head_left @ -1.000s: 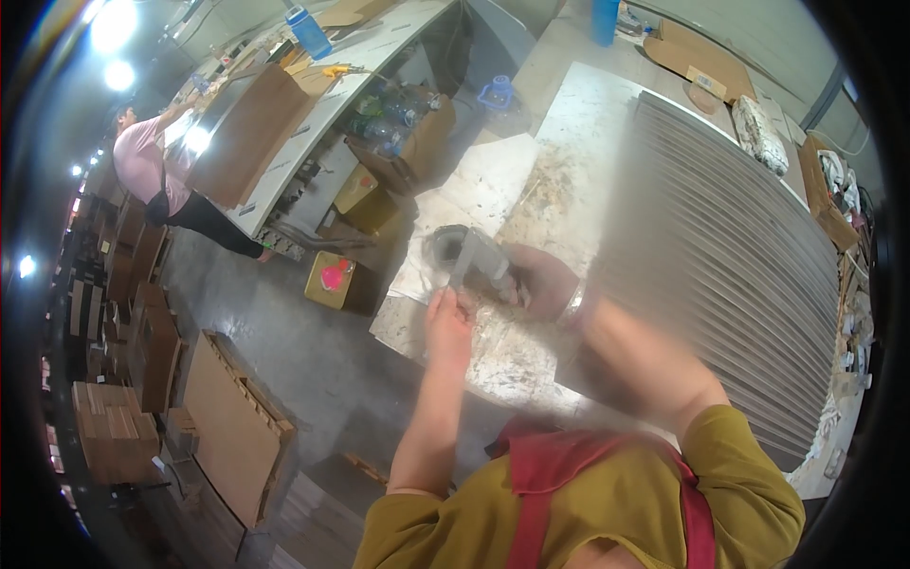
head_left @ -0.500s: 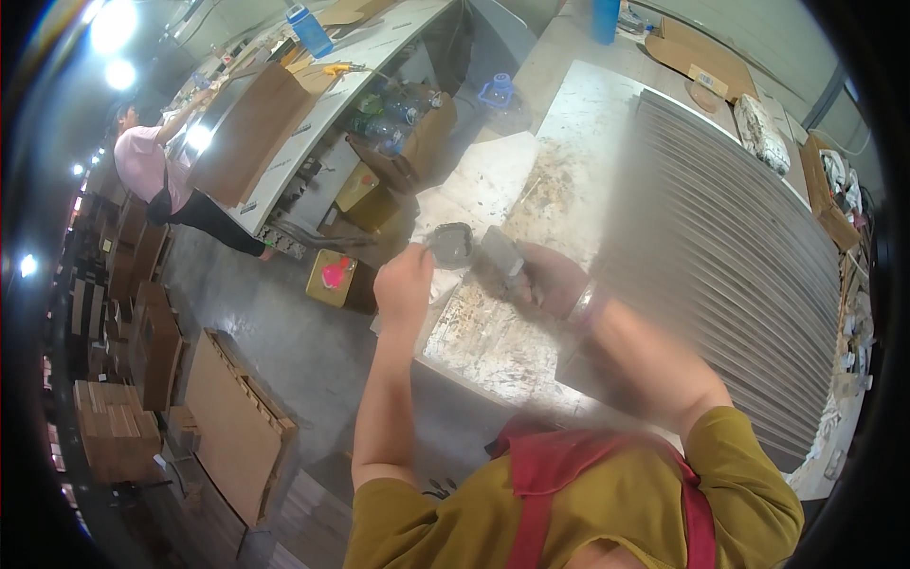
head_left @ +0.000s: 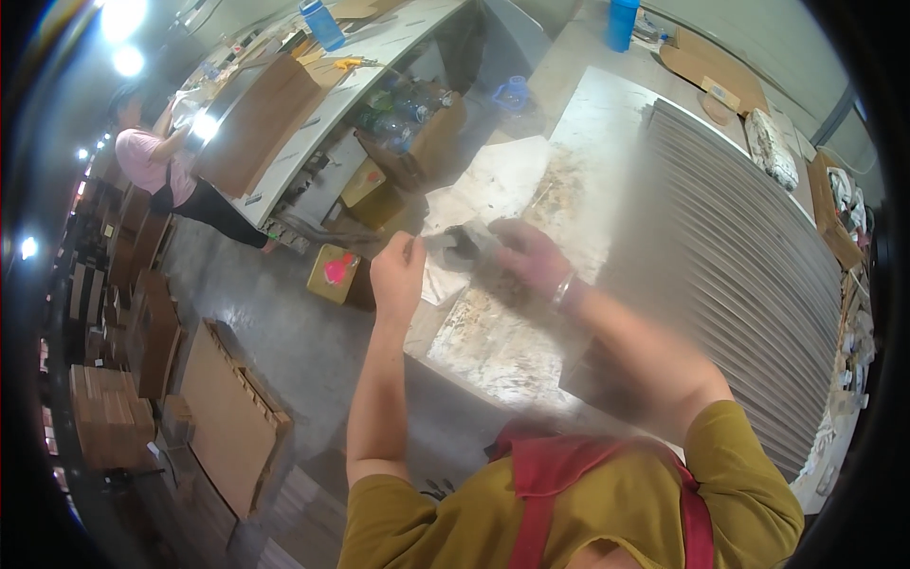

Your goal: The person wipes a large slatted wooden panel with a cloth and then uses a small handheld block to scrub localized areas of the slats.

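Observation:
My left hand [head_left: 396, 273] is closed on the edge or short handle of a small dark dish [head_left: 459, 250], out over the near left part of the worktable. My right hand [head_left: 533, 258], purplish in colour with a bracelet at the wrist, is closed round a grey block [head_left: 485, 241]. The block meets the dish's rim and hides part of its inside. Under both lies a stained white sheet [head_left: 493, 175]. To the right, a stack of long grey-brown strips [head_left: 749, 275] covers much of the table, its near left side hazy in the picture.
A stained white board [head_left: 507, 346] lies before me. Left on the floor stand a yellow tin [head_left: 334, 275] with a pink patch and a cardboard sheet [head_left: 227, 417]. A person in pink [head_left: 147, 161] works at another bench. A blue cup [head_left: 621, 24] stands far back.
My right hand has swung up and left, bringing the grey block from beside the dish onto its rim. The dish has shifted slightly right. The co-worker's arms have lowered.

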`<state>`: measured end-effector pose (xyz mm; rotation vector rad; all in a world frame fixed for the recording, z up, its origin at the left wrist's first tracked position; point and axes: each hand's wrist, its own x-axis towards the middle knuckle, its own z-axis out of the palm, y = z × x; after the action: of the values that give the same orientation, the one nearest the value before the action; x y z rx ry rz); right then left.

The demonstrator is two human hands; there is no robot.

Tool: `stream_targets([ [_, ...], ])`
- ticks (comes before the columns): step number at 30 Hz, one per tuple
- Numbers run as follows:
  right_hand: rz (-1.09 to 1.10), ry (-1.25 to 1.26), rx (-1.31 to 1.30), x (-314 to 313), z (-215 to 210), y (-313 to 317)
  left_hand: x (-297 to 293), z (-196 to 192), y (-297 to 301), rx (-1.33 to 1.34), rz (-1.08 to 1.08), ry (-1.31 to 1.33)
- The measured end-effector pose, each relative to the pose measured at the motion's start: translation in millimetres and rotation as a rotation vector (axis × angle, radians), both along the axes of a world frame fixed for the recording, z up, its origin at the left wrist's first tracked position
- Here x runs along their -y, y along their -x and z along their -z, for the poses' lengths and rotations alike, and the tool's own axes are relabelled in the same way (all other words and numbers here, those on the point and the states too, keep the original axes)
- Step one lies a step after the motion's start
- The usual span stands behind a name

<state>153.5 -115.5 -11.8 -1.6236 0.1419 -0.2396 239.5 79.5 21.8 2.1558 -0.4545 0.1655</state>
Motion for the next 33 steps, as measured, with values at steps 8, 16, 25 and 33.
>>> stream_targets([
  [8, 0.142, 0.597, 0.002, -28.9, -19.5, -38.3, 3.0, -6.4, 13.4, -0.117, 0.024, 0.027],
  [16, 0.043, 0.506, 0.027, -28.1, -20.3, -34.8, 3.6, -15.3, 18.5, 0.066, -0.029, -0.172],
  [25, -0.012, -0.085, -0.204, -14.5, -42.1, -36.2, 4.0, -17.0, 22.6, 0.093, -0.015, -0.189],
  [33, -0.331, -1.249, -0.497, 1.2, -4.0, 0.9, -15.6, 21.0, 19.2, -0.383, -0.116, 0.560],
])
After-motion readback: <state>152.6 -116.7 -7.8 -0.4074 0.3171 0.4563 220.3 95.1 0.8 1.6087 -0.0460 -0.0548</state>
